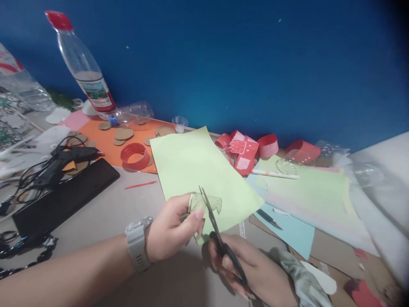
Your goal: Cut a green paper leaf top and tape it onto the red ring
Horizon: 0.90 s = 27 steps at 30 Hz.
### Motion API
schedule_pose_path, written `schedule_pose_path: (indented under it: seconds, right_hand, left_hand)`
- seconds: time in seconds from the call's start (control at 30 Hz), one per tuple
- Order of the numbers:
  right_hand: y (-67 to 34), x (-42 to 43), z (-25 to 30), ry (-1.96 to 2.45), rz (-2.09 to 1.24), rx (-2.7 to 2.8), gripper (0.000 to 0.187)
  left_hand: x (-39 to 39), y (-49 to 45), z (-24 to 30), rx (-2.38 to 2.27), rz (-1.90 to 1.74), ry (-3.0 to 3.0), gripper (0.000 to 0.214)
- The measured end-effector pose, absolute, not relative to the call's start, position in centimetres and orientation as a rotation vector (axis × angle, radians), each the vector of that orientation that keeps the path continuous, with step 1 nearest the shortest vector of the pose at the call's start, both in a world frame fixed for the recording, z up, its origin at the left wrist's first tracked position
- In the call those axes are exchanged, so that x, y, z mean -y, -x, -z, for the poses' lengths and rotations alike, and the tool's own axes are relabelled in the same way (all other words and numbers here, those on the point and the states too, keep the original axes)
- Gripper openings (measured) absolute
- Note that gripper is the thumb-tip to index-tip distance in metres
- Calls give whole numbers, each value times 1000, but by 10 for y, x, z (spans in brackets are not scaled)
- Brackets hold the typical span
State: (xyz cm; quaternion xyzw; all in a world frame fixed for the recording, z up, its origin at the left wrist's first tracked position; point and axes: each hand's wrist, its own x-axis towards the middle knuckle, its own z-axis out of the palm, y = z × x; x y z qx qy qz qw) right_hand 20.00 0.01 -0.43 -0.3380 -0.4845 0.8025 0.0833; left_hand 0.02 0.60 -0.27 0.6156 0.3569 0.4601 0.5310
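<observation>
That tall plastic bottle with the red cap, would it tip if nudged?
Likely tips easily: the bottle stands tall and narrow. Its clear upper part looks empty, so probably light. Round body, so it may roll.

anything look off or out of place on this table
Nothing looks spilled or damaged. A clear plastic bottle lies on its side by the blue wall, beside the red-capped bottle, and a red paper sliver lies loose on the table. The left hand pinches a green cut-out at the scissors in the right hand.
</observation>
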Motion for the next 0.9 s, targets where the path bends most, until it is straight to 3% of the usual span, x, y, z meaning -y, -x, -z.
schedule_pose_path:
  seconds: [0.9]
  right_hand:
    - [-199, 0, 0, 1007, -2392, 1463, 53]
  left_hand:
    - [-5, -1, 1, -887, -1079, -1483, 42]
